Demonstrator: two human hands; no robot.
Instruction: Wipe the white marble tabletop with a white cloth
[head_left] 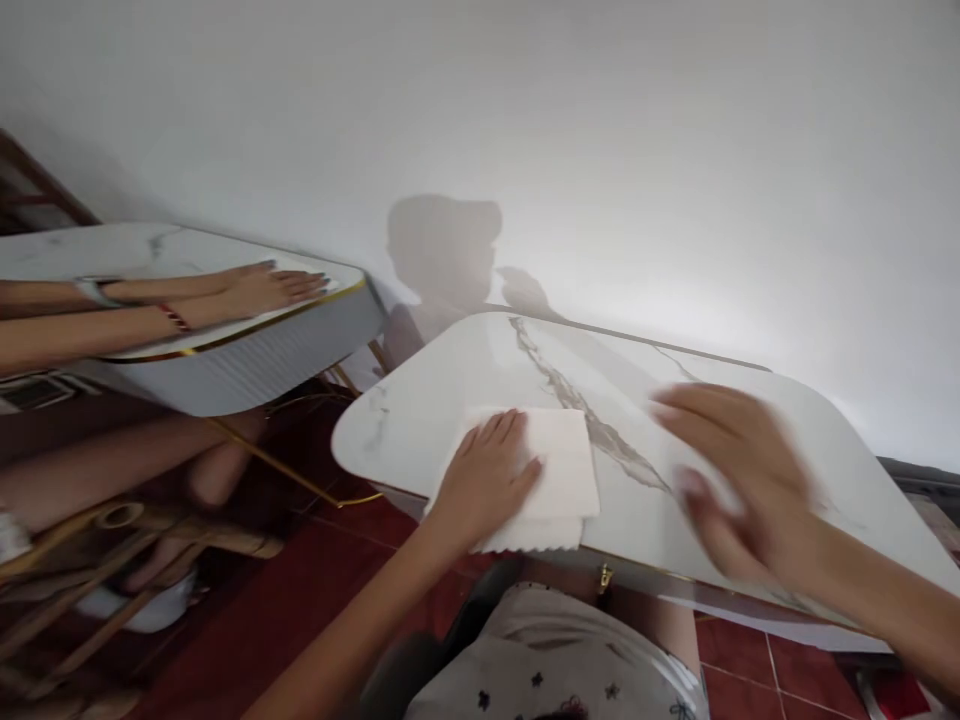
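Observation:
My left hand (484,480) lies flat on a folded white paper napkin (562,455), fingers stretched out and thumb apart. The napkin has a wavy lower edge that hangs a little over the near rim of the white marbled table (420,410). Blurred by motion, my right hand (739,460) is over the right part of the tabletop. Its fingers are stretched forward with the thumb away from them, and nothing shows between them.
At left, another person's hands (262,288) rest on a second marbled table (135,245) with gold trim. A bamboo stool (127,535) stands below it. The wall (637,150) rises behind both tables. A gold clasp (604,577) sits under my table's near edge.

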